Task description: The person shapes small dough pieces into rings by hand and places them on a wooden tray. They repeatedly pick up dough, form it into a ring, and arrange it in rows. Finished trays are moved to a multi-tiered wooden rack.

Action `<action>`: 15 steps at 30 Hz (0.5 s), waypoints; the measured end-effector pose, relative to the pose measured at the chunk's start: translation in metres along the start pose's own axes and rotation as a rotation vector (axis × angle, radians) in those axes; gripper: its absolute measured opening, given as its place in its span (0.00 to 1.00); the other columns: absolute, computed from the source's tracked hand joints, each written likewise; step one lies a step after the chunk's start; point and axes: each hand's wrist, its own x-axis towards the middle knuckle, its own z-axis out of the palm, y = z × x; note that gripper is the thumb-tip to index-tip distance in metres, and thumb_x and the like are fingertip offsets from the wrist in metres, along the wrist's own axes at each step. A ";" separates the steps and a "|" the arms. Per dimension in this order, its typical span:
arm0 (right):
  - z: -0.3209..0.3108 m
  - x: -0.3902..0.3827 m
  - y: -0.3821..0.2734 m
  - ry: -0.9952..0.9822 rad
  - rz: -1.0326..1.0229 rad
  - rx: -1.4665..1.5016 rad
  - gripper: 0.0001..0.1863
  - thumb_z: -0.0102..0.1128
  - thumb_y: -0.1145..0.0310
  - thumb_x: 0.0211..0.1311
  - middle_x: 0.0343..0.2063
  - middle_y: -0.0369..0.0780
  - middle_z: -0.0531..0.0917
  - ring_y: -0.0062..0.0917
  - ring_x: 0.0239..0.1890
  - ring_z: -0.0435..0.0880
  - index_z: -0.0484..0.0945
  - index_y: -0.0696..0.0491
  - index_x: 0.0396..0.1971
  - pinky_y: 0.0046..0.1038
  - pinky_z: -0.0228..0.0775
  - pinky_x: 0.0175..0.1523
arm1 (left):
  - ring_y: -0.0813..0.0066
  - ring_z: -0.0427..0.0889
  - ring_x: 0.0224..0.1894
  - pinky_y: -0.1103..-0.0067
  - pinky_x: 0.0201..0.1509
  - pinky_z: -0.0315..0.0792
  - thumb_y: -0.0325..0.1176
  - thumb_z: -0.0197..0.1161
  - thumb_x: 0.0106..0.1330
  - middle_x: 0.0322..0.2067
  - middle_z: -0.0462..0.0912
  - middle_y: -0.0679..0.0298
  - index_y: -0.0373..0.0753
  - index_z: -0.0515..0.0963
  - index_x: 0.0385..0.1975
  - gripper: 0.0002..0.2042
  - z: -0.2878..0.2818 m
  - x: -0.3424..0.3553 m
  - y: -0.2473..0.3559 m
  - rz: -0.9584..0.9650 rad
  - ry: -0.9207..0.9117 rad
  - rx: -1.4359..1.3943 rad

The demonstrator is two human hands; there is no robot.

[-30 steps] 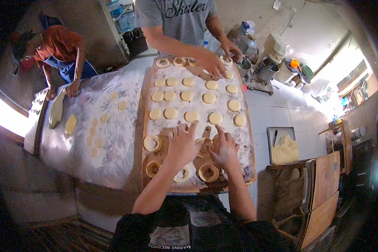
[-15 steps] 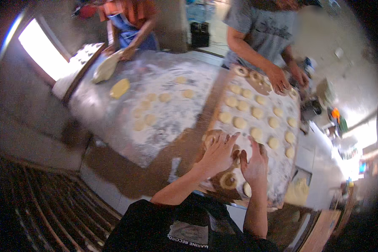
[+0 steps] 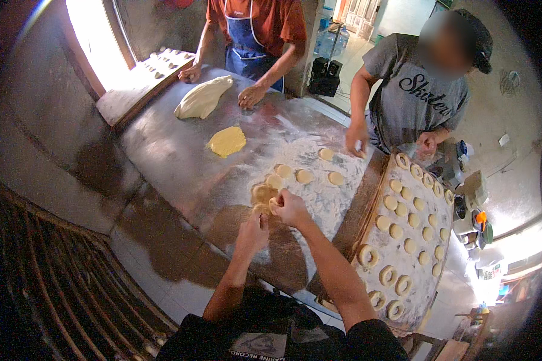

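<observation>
My right hand (image 3: 291, 208) pinches a small pale dough round (image 3: 273, 206) just above the floured worktable. Close beside it, my left hand (image 3: 255, 232) is closed, its fingertips against pale dough; whether they grip a piece is hard to tell. Several flat dough rounds (image 3: 303, 176) lie in the flour beyond my hands. To the right, a floured board (image 3: 386, 310) carries dough rings (image 3: 388, 275) along its near and far ends, with plain rounds (image 3: 410, 245) between them.
A large dough mass (image 3: 205, 98) and a yellow slab (image 3: 227, 141) lie on the metal table (image 3: 162, 144). Two co-workers stand across; one's hand (image 3: 356, 139) reaches to the table's far edge. A filled tray (image 3: 153, 67) stands at the far left.
Both my hands have moved left from the board to the dough rounds on the table. Dough rings now sit at the board's near end. The grey-shirted co-worker's hand has moved to the table.
</observation>
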 end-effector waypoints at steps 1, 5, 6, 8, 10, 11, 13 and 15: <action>-0.010 -0.005 -0.003 -0.027 0.024 0.081 0.15 0.67 0.63 0.60 0.31 0.40 0.79 0.28 0.34 0.81 0.70 0.55 0.34 0.30 0.73 0.42 | 0.48 0.85 0.37 0.60 0.41 0.77 0.36 0.61 0.68 0.32 0.84 0.46 0.36 0.76 0.48 0.13 -0.005 0.002 0.004 -0.033 -0.027 -0.040; -0.047 -0.047 -0.023 -0.067 -0.093 0.672 0.20 0.71 0.70 0.51 0.28 0.33 0.75 0.20 0.33 0.75 0.67 0.50 0.38 0.27 0.69 0.39 | 0.65 0.86 0.32 0.71 0.37 0.78 0.36 0.66 0.65 0.30 0.85 0.54 0.37 0.80 0.45 0.13 -0.027 -0.001 0.030 0.357 0.031 -0.148; -0.054 -0.056 -0.028 -0.059 -0.096 0.659 0.21 0.71 0.69 0.51 0.29 0.34 0.76 0.22 0.33 0.76 0.66 0.50 0.38 0.28 0.70 0.39 | 0.64 0.86 0.34 0.72 0.39 0.78 0.34 0.67 0.64 0.32 0.85 0.54 0.37 0.81 0.44 0.12 -0.034 -0.006 0.037 0.340 -0.020 -0.177; -0.056 -0.062 -0.036 -0.032 0.018 0.601 0.21 0.71 0.67 0.51 0.31 0.37 0.77 0.25 0.33 0.78 0.65 0.50 0.39 0.29 0.70 0.39 | 0.64 0.86 0.37 0.74 0.40 0.78 0.30 0.70 0.59 0.34 0.84 0.54 0.36 0.82 0.41 0.12 -0.044 -0.013 0.048 0.361 -0.081 -0.208; -0.049 -0.062 -0.037 0.251 -0.094 0.095 0.26 0.70 0.66 0.52 0.37 0.42 0.77 0.30 0.38 0.79 0.67 0.52 0.49 0.32 0.72 0.42 | 0.66 0.86 0.37 0.76 0.40 0.77 0.26 0.72 0.54 0.35 0.84 0.55 0.34 0.82 0.39 0.13 -0.041 -0.019 0.055 0.493 -0.099 -0.249; -0.045 -0.060 -0.035 0.410 -0.190 -0.085 0.28 0.70 0.68 0.53 0.38 0.40 0.76 0.26 0.40 0.78 0.67 0.54 0.53 0.29 0.72 0.43 | 0.65 0.85 0.39 0.74 0.42 0.77 0.24 0.71 0.53 0.37 0.83 0.55 0.34 0.81 0.40 0.14 -0.036 -0.022 0.056 0.472 -0.030 -0.148; -0.041 -0.060 -0.026 0.414 -0.259 0.030 0.31 0.68 0.68 0.57 0.43 0.39 0.75 0.23 0.44 0.77 0.66 0.54 0.59 0.28 0.72 0.46 | 0.63 0.83 0.42 0.72 0.48 0.76 0.20 0.68 0.52 0.40 0.82 0.55 0.34 0.80 0.43 0.16 -0.015 -0.019 0.061 0.649 0.152 -0.021; -0.044 -0.068 -0.013 0.163 -0.295 0.595 0.28 0.63 0.67 0.62 0.46 0.38 0.76 0.24 0.45 0.77 0.66 0.53 0.61 0.29 0.71 0.50 | 0.62 0.80 0.47 0.68 0.52 0.74 0.20 0.66 0.53 0.42 0.80 0.54 0.35 0.77 0.46 0.18 0.022 -0.008 0.071 0.821 0.405 -0.462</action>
